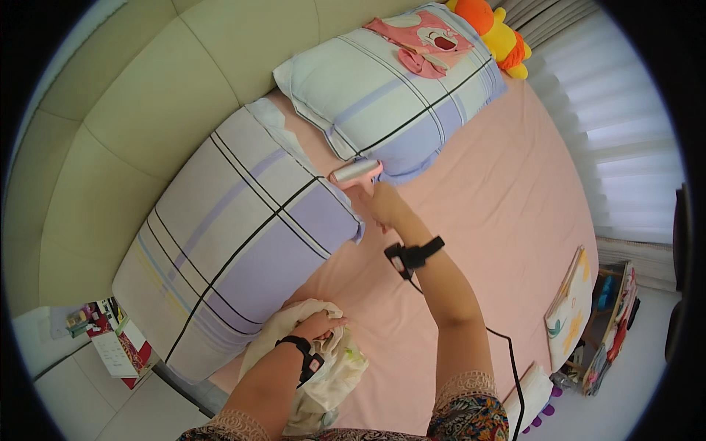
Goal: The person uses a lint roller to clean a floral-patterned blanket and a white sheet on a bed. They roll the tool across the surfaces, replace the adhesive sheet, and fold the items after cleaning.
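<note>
My right hand grips the pink handle of a lint roller. The roller's pale cylinder lies in the gap between two plaid pillows, over the pink bed sheet. One pillow, white and lilac with black lines, fills the left side of the bed. The other pillow sits farther back. Down at the front, my left hand clutches a bunched cream cloth with green printed leaves, resting on the sheet. Some of its fingers are hidden in the folds.
A padded headboard runs behind the pillows. Pink printed clothing and a yellow-orange plush toy are at the far pillow. Folded bedding lies at the right edge. A black cable trails from my right wrist strap.
</note>
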Tool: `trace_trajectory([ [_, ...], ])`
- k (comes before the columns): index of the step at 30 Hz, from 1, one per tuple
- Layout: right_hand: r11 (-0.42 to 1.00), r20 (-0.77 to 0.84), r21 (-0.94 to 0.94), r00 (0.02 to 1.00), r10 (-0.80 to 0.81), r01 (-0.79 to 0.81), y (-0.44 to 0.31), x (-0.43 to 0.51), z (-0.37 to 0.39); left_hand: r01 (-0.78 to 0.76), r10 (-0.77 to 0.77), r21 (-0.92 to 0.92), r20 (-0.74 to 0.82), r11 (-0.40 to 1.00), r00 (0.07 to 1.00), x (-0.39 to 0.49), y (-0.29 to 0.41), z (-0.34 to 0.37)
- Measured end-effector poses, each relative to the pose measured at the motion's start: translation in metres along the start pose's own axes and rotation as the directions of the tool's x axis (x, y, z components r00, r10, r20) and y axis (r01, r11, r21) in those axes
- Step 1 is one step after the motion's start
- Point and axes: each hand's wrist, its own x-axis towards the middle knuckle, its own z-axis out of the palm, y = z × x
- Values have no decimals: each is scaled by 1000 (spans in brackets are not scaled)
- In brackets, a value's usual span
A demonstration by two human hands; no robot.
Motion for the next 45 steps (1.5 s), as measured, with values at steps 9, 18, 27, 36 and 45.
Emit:
trace_trajectory([
  [9,716,105,693,994,15,-84,-48,-31,10,-8,11,-49,42,999,999,4,-3,0],
  [18,782,278,613,897,-343,109,-120,71,12,-25,30,-137,36,990,999,12,-14,2],
  [27,889,38,144,896,-443,434,-110,118,23,-104,105,-71,14,992,994,7,-14,0],
  [36,994,-287,64,956,-61,83,176,-204,66,-62,63,-30,13,998,998,9,-9,-3],
  [45,799,-535,542,841,86,262,171,-117,30,62,-62,33,-1,998,998,4,4,-2],
])
